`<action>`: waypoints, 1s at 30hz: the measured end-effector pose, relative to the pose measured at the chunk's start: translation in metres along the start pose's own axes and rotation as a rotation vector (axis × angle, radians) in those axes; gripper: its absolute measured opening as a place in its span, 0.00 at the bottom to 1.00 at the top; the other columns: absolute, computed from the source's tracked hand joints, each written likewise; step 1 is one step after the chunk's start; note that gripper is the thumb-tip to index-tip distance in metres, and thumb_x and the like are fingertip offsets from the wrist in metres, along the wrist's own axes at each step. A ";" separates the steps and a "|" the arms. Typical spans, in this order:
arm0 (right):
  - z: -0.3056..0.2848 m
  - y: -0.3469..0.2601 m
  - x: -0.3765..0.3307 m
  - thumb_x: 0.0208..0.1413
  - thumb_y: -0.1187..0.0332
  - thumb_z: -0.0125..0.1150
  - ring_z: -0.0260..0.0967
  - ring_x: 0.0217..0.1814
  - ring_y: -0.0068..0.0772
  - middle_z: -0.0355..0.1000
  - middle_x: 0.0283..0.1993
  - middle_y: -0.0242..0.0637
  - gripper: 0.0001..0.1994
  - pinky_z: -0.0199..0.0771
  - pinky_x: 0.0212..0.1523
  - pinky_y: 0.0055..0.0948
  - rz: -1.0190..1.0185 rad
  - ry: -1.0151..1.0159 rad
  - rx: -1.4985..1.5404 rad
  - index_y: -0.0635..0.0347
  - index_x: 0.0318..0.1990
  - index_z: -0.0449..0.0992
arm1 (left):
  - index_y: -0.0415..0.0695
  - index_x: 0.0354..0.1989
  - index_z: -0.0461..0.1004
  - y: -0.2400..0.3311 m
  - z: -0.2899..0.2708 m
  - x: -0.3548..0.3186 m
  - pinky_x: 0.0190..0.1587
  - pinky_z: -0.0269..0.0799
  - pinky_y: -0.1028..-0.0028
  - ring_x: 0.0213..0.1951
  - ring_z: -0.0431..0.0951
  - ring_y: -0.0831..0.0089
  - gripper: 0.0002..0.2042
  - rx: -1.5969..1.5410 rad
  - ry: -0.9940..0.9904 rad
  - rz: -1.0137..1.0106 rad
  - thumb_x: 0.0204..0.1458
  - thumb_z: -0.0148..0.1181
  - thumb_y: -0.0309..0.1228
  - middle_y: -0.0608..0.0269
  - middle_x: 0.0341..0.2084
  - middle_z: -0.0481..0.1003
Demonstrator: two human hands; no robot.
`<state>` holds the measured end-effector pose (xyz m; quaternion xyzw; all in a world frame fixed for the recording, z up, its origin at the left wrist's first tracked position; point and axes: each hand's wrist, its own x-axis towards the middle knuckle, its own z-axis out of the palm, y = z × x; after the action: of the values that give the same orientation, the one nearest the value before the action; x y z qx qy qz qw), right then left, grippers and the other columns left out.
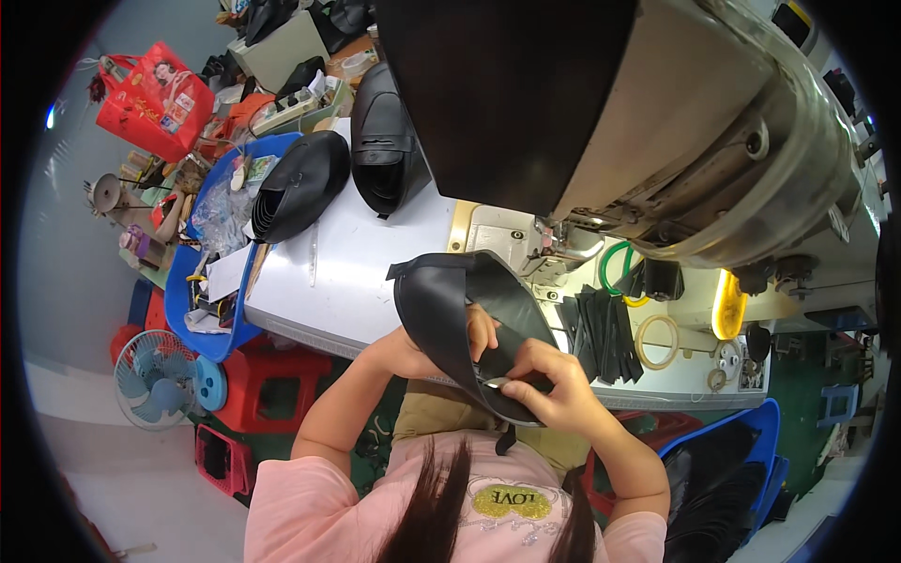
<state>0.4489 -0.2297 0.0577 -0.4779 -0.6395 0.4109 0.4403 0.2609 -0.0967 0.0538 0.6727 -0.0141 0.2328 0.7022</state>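
A black leather shoe upper (434, 305) is held up at the table's front edge, before the sewing machine (572, 230). My left hand (413, 355) grips it from the left, the fingers curled over its edge and into the opening. Close by, my right hand (556, 387) is closed at the upper's near edge, thumb and fingers pinching a small silvery thing (495, 382) too small to name. Part of my left palm is hidden behind the leather.
Stacked black uppers (302, 185) stand at the table's far left. Black strips (603, 333) and a tape roll (657, 341) lie at the right. Blue bins (202, 324) flank the table; a red stool (272, 389) and fan (155, 380) are at the left.
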 end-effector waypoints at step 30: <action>0.030 -0.002 -0.035 0.47 0.78 0.60 0.59 0.22 0.12 0.67 0.21 0.29 0.06 0.58 0.23 0.15 0.243 0.465 0.136 0.65 0.24 0.68 | 0.37 0.36 0.71 -0.032 0.113 -0.041 0.38 0.67 0.78 0.32 0.70 0.79 0.13 -0.277 0.776 -0.319 0.61 0.42 0.33 0.66 0.28 0.72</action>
<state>0.4251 -0.2676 0.0449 -0.6020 -0.4302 0.3820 0.5536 0.2681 -0.2164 0.0208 0.4286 0.3236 0.3530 0.7661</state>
